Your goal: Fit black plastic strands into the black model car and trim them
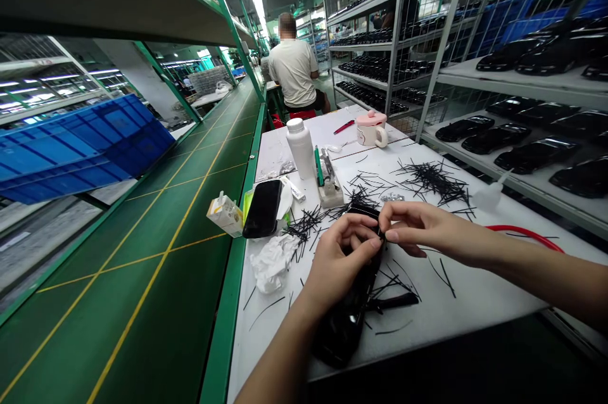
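A glossy black moulded car-body part (349,315) lies lengthwise on the white table (475,296) in front of me. My left hand (339,258) wraps round its far end, fingers closed on it. My right hand (418,227) meets it from the right, thumb and forefinger pinched together at the part's top edge; what they pinch is too small to see. Thin black sticks (434,179) lie scattered in piles around both hands.
A white bottle (301,147), pink-lidded mug (372,128), black phone (263,208), small carton (225,214) and crumpled tissue (272,261) sit on the table. A green conveyor (156,233) runs left. Shelves of black car shells (532,154) stand right. A person (294,65) sits ahead.
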The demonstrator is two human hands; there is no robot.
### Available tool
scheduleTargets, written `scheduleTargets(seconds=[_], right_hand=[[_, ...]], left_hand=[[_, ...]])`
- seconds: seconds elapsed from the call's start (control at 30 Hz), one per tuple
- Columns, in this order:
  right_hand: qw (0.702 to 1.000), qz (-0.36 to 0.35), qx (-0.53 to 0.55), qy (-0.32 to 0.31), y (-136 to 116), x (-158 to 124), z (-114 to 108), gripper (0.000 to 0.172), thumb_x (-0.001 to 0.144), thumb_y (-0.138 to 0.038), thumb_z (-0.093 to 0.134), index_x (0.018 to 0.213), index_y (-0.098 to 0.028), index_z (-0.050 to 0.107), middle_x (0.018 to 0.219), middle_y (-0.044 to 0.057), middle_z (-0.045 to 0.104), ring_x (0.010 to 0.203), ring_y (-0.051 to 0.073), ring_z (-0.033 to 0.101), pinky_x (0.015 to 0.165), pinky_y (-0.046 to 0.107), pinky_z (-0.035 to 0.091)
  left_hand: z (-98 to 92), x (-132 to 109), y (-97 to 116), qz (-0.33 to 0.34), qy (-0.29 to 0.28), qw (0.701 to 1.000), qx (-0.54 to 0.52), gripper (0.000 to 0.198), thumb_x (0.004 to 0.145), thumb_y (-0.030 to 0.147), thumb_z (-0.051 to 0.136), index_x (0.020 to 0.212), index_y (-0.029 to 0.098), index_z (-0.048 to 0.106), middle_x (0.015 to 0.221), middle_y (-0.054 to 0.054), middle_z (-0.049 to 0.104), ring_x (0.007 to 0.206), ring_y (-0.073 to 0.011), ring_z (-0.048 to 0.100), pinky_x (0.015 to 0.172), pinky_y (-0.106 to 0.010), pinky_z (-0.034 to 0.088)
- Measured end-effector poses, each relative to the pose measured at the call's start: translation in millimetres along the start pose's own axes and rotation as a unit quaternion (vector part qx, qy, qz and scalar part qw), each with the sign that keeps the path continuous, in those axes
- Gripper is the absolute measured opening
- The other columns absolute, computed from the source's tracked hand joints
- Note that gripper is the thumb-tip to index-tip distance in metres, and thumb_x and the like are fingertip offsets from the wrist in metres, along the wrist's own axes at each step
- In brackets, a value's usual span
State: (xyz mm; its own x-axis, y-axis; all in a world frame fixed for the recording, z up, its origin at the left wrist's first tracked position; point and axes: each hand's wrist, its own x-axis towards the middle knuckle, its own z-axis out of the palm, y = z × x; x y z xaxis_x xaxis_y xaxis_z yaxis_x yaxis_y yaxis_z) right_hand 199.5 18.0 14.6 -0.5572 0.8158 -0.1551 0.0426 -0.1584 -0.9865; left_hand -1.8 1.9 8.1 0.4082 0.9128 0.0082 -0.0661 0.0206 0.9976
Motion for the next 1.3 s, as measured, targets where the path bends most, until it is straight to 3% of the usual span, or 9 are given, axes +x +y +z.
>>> scheduleTargets(seconds=[0.1,0.3,0.43,0.7,0.87,0.97,1.1,1.2,1.3], right_hand=[[0.998,0.0,-0.057,0.001,-1,-1,0,0.029,0.083,-0.041,0.073,0.09,-0.018,0.057,0.059,-0.007,0.04,0.054,0.009,0.037,0.051,0.023,0.027],[0.98,-0.06,-0.19,0.027,0,-2,0,0.029,0.092,-0.046,0.061,0.087,-0.017,0.06,0.067,-0.003,0.043,0.061,0.01,0.036,0.054,0.026,0.026],[0.966,-0.087,-0.242,0.037,-1,-5,0,0.03,0.095,-0.047,0.055,0.09,-0.018,0.061,0.075,0.0,0.049,0.067,0.011,0.041,0.059,0.026,0.032],[0.987,-0.06,-0.145,0.021,-5,-8,0,0.03,0.091,-0.047,0.063,0.087,-0.017,0.059,0.063,-0.004,0.041,0.056,0.009,0.035,0.05,0.025,0.025],[0.995,-0.041,-0.084,0.032,-21,-20,-5,0.033,0.091,-0.048,0.063,0.082,-0.017,0.055,0.062,-0.003,0.043,0.055,0.008,0.039,0.052,0.025,0.028],[0.993,-0.051,-0.102,0.036,-25,-27,-8,0.033,0.092,-0.048,0.062,0.081,-0.018,0.052,0.065,-0.003,0.043,0.056,0.009,0.04,0.052,0.025,0.028],[0.971,-0.069,-0.213,0.087,-12,-26,-9,0.029,0.093,-0.048,0.06,0.094,-0.021,0.052,0.072,-0.003,0.045,0.062,0.01,0.04,0.056,0.025,0.031],[0.963,-0.035,-0.258,0.07,6,-21,-4,0.034,0.09,-0.048,0.063,0.108,-0.023,0.049,0.069,-0.005,0.042,0.062,0.012,0.039,0.058,0.026,0.032],[0.964,-0.04,-0.253,0.077,21,-16,3,0.033,0.091,-0.05,0.061,0.104,-0.021,0.054,0.074,-0.002,0.045,0.064,0.013,0.041,0.06,0.028,0.033]], left_hand=[[0.2,0,0,-0.001,0.002,1.0,0.016,0.02,0.087,0.026,0.069,0.101,0.015,0.06,0.082,0.0,0.061,0.068,-0.0078,0.051,0.063,-0.021,0.041],[0.1,0,-4,0.014,-0.029,0.999,-0.011,0.023,0.083,0.02,0.072,0.099,0.016,0.056,0.096,-0.004,0.064,0.091,-0.0132,0.062,0.085,-0.027,0.048],[0.5,-1,-5,0.019,-0.02,1.0,-0.014,0.022,0.084,0.022,0.073,0.095,0.016,0.055,0.092,-0.003,0.063,0.088,-0.0117,0.061,0.084,-0.025,0.047],[0.1,0,-2,0.025,-0.015,0.999,0.026,0.02,0.086,0.023,0.07,0.086,0.016,0.051,0.087,-0.002,0.065,0.083,-0.011,0.061,0.08,-0.024,0.047],[-4.7,1,-2,0.025,-0.035,0.982,0.186,0.01,0.086,0.02,0.066,0.085,0.018,0.057,0.091,0.0,0.068,0.088,-0.0128,0.063,0.083,-0.025,0.046],[-7.1,2,-4,0.032,-0.042,0.961,0.272,0.005,0.085,0.018,0.065,0.084,0.019,0.06,0.089,0.002,0.068,0.087,-0.0122,0.061,0.082,-0.024,0.044],[-6.2,2,-5,0.04,-0.044,0.963,0.265,0.005,0.086,0.019,0.064,0.085,0.02,0.059,0.09,0.002,0.067,0.087,-0.0123,0.062,0.082,-0.023,0.044],[-4.2,1,-5,0.03,-0.041,0.972,0.228,0.012,0.086,0.019,0.063,0.083,0.019,0.052,0.09,0.002,0.068,0.086,-0.0128,0.062,0.082,-0.024,0.044],[-3.1,1,-3,0.021,-0.045,0.98,0.192,0.022,0.086,0.018,0.063,0.078,0.019,0.043,0.088,0.001,0.069,0.084,-0.013,0.062,0.079,-0.024,0.044]])
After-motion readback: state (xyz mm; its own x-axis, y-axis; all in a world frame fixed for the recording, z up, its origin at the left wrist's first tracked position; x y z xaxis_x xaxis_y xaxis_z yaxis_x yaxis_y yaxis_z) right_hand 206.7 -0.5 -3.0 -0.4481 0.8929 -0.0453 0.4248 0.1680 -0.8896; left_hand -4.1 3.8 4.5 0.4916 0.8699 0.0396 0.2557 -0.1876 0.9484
